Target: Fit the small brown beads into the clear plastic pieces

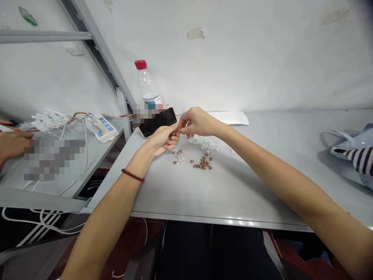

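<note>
My left hand (164,140), a dark red braided bracelet (133,175) on its wrist, is curled around several small brown pellet-like pieces (173,134). Against its fingertips, my right hand (194,123) is closed in a pinch; what it grips is too small to make out. Below the hands lies a loose cluster of brown pieces (204,162) on the grey table (180,190). Small clear plastic pieces (208,144) are heaped under my right hand. A smaller group of clear pieces with brown parts among them (180,156) lies below my left hand.
A black-screened phone (159,122) and a red-capped clear bottle (147,83) are behind my left hand. A white strip (230,118) lies along the wall. A striped bag (357,157) sits far right. Left, another person's hand (16,143) is near a power strip (103,128).
</note>
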